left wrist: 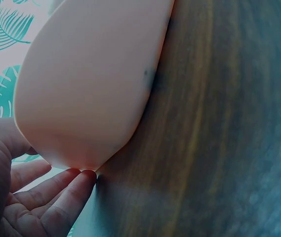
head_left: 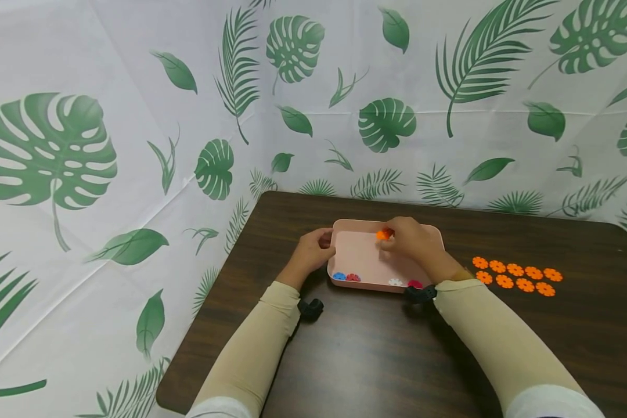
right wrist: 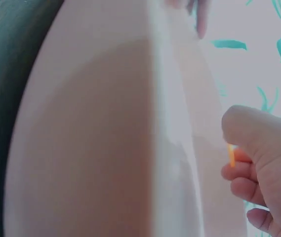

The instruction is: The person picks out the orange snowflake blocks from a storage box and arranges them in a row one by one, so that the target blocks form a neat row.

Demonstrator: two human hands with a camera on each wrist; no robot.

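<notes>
A shallow pink tray [head_left: 357, 253] lies on the table. My left hand [head_left: 309, 255] grips its left end, thumb at the rim and fingertips against the outer wall [left wrist: 66, 143]. Over the tray, my right hand [head_left: 410, 241] pinches an orange flower-shaped disc [head_left: 382, 234] between thumb and fingers; only its thin edge [right wrist: 231, 155] shows in the right wrist view. Along the tray's near side lie a blue disc [head_left: 339, 276], a red disc [head_left: 352, 277], a white disc [head_left: 395, 282] and a dark pink disc [head_left: 415, 284]. My right arm hides the tray's right corner.
Several orange flower-shaped discs [head_left: 515, 270] lie in two rows on the dark wooden table [head_left: 366, 348], right of the tray. A white cloth with green leaves [head_left: 334, 133] hangs behind the table and along its left side.
</notes>
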